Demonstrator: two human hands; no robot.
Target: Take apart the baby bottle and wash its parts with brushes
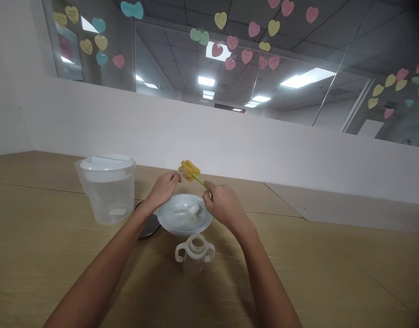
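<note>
Head view: right fingers (208, 195) grip sponge brush (192, 168), left fingers (177, 176) pinch clear piece (184, 173); notes (221, 20) illegible.

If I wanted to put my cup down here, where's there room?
Right of the two-handled bottle, the tabletop is bare. It's crowded around the bowl, between the pitcher and right hand.

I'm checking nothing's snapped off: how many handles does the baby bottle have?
2: the left handle and the right handle, on opposite sides of the baby bottle, below its open neck. Its far side is hidden.
</note>
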